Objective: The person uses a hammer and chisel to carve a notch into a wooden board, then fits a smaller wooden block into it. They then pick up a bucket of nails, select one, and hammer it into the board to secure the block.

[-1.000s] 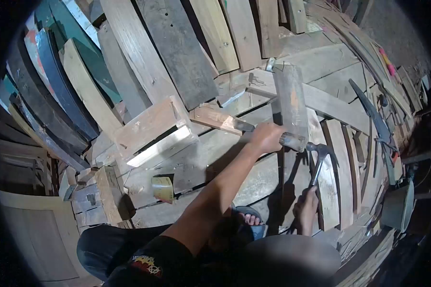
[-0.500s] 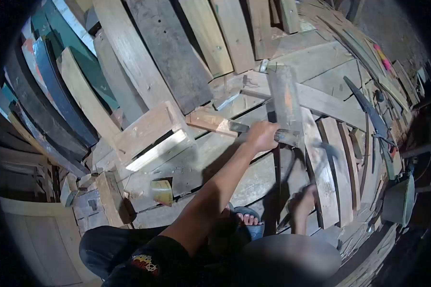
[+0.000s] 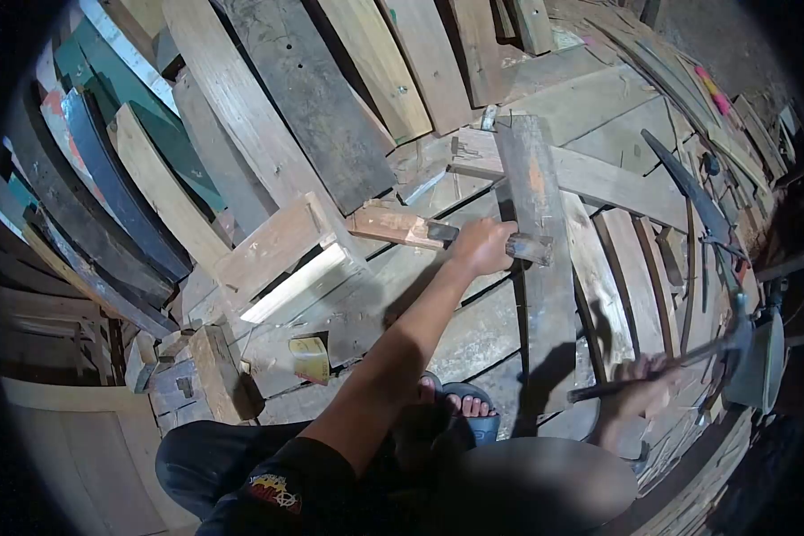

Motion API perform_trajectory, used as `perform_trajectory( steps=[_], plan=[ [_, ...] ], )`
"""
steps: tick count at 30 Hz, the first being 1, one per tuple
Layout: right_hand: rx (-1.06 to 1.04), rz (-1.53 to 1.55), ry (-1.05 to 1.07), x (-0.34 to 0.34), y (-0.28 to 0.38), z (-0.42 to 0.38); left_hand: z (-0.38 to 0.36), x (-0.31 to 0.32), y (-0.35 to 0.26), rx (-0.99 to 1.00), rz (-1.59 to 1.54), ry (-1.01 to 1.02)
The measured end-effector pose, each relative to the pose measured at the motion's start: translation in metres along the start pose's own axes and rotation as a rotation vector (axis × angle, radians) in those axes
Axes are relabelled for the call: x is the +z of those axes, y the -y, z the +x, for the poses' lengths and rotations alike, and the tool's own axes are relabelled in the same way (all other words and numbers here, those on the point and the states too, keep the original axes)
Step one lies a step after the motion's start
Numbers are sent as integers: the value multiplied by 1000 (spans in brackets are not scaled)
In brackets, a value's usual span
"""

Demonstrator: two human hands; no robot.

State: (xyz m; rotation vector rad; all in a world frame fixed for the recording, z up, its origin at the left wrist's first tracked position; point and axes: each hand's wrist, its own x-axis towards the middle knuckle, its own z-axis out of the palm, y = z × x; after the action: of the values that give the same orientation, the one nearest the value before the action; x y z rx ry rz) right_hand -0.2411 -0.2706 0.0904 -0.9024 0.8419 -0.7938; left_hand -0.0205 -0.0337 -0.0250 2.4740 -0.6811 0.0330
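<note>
My left hand (image 3: 484,246) is closed around a short, squared piece of wood (image 3: 531,249), whose dark far end (image 3: 441,231) also sticks out past the fingers. The near end of that piece lies across a long grey plank (image 3: 536,183) with a pale orange worn streak. To the right, my right hand (image 3: 639,389) grips a hammer (image 3: 688,357) by its dark handle. The hammer is raised out to the right, its head blurred by motion near a pale green container (image 3: 764,366).
Several boards (image 3: 313,107) lean in a row at the back and left. A wooden box-like piece (image 3: 281,255) sits left of my forearm, near a yellowish scrap (image 3: 310,359). A handsaw (image 3: 692,196) lies right. Slats (image 3: 630,268) lie beside the plank. My sandalled foot (image 3: 473,415) is below.
My right hand has swung up and to the right with the hammer, away from the plank. My left hand has moved slightly up and left, still holding the short wood.
</note>
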Motion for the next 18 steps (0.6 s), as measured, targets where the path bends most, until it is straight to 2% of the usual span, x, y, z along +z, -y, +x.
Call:
perform_trajectory(
  steps=[1, 2, 4, 5, 8, 9, 12, 14, 16, 18],
  plan=[
    [149, -54, 9, -10, -33, -6, 0, 0, 1, -6, 15, 10],
    [122, -352, 244, -26, -66, -5, 1, 0, 1, -7, 28, 20],
    [-149, -915, 687, -59, -135, -3, 1, -7, 5, 6, 79, 54],
    [341, -729, 652, -47, -116, -15, -1, -9, 7, 14, 104, 79],
    [44, -859, 587, -79, -107, 20, -1, -10, 9, 14, 1, 4],
    [338, -700, 494, -40, -43, 0, 0, -11, 11, -24, -42, 26],
    [85, -632, 288, -25, 16, 16, 3, -16, 11, -36, -68, -9],
    [36, -393, 201, -28, 37, 31, 3, -19, 8, -25, -60, 4],
    [-72, -265, 95, 3, 43, 12, 3, -17, 7, -34, -68, 14],
    [27, -24, 202, -6, 8, 12, 4, -16, 7, -29, -49, 2]
  ],
)
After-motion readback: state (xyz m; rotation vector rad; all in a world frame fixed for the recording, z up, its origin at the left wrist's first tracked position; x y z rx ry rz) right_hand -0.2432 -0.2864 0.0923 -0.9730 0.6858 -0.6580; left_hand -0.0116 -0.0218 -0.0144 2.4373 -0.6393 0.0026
